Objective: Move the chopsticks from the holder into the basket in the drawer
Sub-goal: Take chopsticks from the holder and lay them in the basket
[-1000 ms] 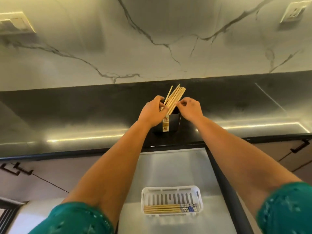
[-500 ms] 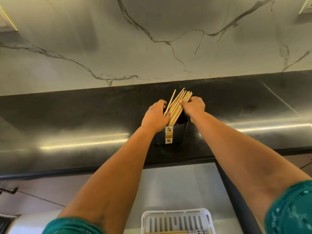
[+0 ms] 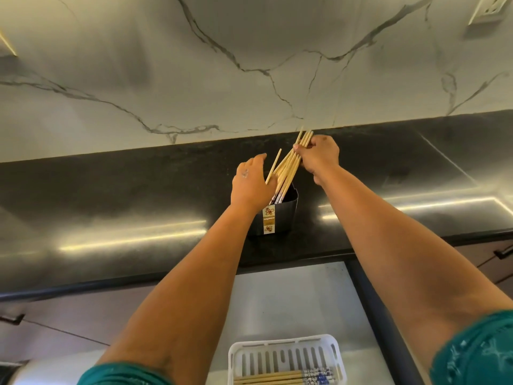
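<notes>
A black holder [image 3: 286, 215] with a paper label stands on the dark countertop. A bundle of wooden chopsticks [image 3: 288, 168] sticks out of it, tilted to the right. My right hand [image 3: 319, 155] is shut on the upper ends of that bundle, lifted part of the way out. My left hand [image 3: 251, 182] rests against the holder's left rim, fingers apart, with one loose chopstick [image 3: 273, 166] leaning beside it. A white slotted basket [image 3: 286, 348] lies in the open drawer below, with a few chopsticks [image 3: 280, 377] lying flat in it.
The black countertop [image 3: 111, 212] runs left to right under a marble backsplash. The open drawer [image 3: 291, 298] has a pale floor and a dark right edge. Cabinet handles [image 3: 12, 319] show at the left and far right. A wall socket [image 3: 488, 9] sits at top right.
My right hand has closed on the chopstick bundle and pulled it up and to the right. My left hand has shifted to the holder's rim. The view has tilted slightly.
</notes>
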